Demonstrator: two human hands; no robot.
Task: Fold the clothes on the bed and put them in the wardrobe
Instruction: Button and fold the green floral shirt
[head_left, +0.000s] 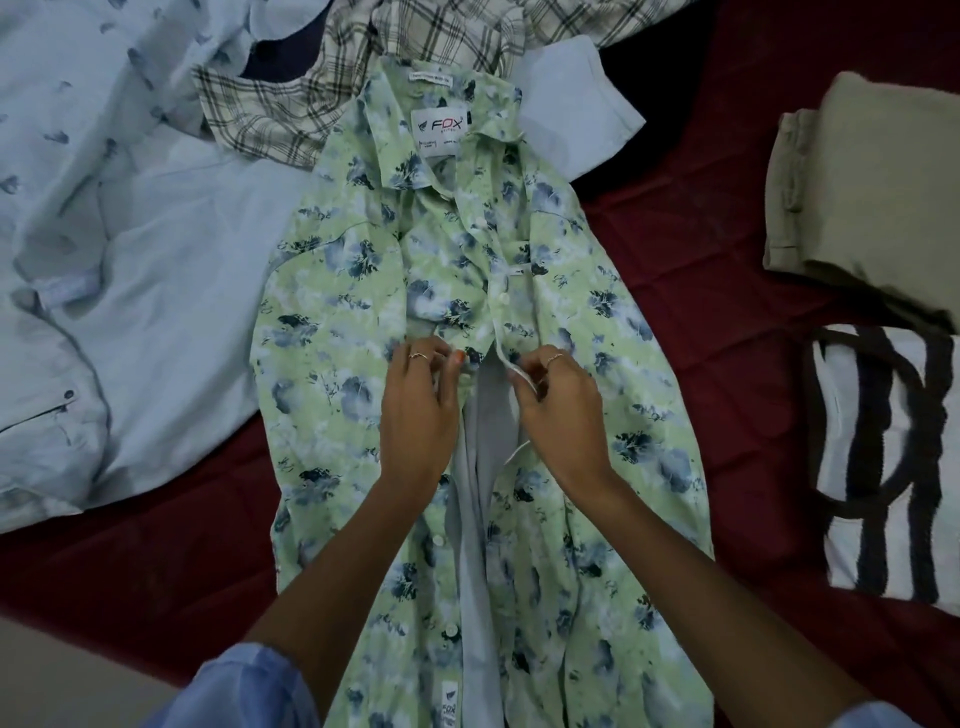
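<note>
A green shirt with blue flowers (332, 374) lies face up on the dark red bed (691, 291), collar away from me, its front open below the chest. My left hand (415, 410) pinches the left front edge at mid-chest. My right hand (558, 410) pinches the right front edge with the white placket, close beside the left. Buttons above my hands look fastened.
A pale blue shirt (156, 291) spreads over the left of the bed, a printed blue one (83, 78) behind it. A cream checked shirt (291, 104) lies at the top. Folded beige trousers (872, 197) and a folded white cloth with dark stripes (883, 462) sit on the right.
</note>
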